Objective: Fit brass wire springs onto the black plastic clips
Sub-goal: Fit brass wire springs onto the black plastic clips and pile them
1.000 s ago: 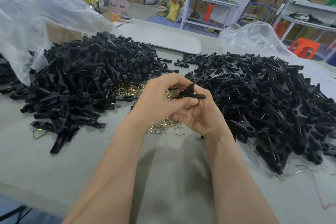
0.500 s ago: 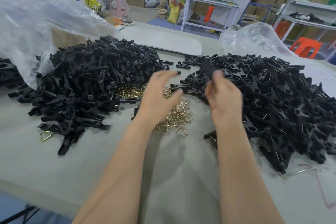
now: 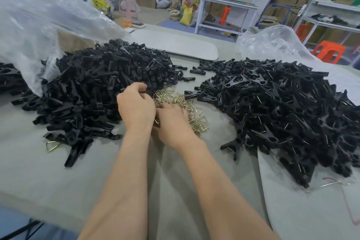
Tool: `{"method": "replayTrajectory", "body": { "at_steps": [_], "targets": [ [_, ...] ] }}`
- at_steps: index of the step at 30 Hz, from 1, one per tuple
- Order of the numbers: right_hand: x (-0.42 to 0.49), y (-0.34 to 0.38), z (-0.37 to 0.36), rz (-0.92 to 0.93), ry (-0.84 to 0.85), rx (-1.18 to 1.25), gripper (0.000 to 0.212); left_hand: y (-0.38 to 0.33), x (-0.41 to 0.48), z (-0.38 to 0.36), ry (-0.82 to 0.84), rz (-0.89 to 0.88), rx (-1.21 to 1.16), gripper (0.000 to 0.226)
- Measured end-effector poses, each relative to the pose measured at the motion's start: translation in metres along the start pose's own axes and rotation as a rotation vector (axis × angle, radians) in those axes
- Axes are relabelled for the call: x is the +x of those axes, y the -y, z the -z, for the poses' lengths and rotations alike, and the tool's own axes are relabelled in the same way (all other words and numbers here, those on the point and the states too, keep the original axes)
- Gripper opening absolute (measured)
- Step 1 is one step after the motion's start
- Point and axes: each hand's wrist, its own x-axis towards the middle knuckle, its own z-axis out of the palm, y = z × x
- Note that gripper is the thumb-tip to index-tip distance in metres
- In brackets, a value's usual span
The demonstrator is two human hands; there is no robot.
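Head view: left hand (image 3: pixel 136 107) curled, grip unclear; right hand (image 3: pixel 171 121) splayed on brass springs (image 3: pixel 187 107).

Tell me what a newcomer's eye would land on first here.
Two big heaps of black plastic clips: one on the left, one on the right. Between them glints a small pile of brass wire springs, where the left hand and right hand are busy.

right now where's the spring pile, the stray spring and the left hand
spring pile (image 3: pixel 191 112): head view, on the brass tangle right of the hands
stray spring (image 3: pixel 52 145): head view, on its wire triangle
left hand (image 3: pixel 135 107): head view, on the back of the hand
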Motion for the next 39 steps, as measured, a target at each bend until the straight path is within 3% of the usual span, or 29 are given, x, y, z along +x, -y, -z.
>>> {"method": "replayTrajectory", "body": {
  "at_steps": [5, 8, 10, 12, 16, 19, 22, 24, 27, 32, 39],
  "targets": [
    [-0.004, -0.013, 0.008, -0.029, -0.024, 0.071, 0.023, 0.008, -0.005, -0.005, 0.194, -0.022, 0.408, 0.040],
    [-0.010, -0.026, 0.019, -0.045, -0.130, 0.389, 0.008, 0.010, -0.005, -0.008, 0.233, -0.019, 0.550, 0.039],
    [-0.013, -0.036, 0.026, -0.113, -0.217, 0.561, 0.014, 0.011, -0.003, -0.008, 0.255, -0.021, 0.564, 0.037],
    [-0.014, -0.042, 0.026, -0.172, -0.238, 0.646, 0.015, 0.011, -0.003, -0.008, 0.252, -0.033, 0.480, 0.029],
    [-0.011, -0.039, 0.024, -0.283, -0.291, 0.849, 0.022, -0.001, -0.004, -0.010, 0.182, -0.089, 0.032, 0.026],
    [-0.010, -0.041, 0.026, -0.304, -0.344, 0.926, 0.024, -0.013, -0.012, -0.015, 0.360, -0.055, -0.213, 0.024],
    [-0.010, -0.045, 0.028, -0.346, -0.419, 1.021, 0.027, -0.017, -0.020, -0.020, 0.549, -0.108, -0.248, 0.014],
    [-0.010, -0.047, 0.030, -0.378, -0.483, 1.089, 0.027, -0.016, -0.021, -0.022, 0.589, -0.095, -0.271, 0.013],
    [-0.010, -0.050, 0.031, -0.381, -0.504, 1.087, 0.011, -0.014, -0.022, -0.024, 0.616, 0.005, -0.346, 0.009],
    [-0.012, -0.051, 0.032, -0.307, -0.405, 1.008, 0.029, -0.014, -0.021, -0.027, 0.592, 0.059, -0.449, 0.019],
    [-0.012, -0.051, 0.034, -0.374, -0.503, 1.010, 0.031, -0.014, -0.022, -0.028, 0.619, 0.026, -0.457, 0.021]
  ]
}}
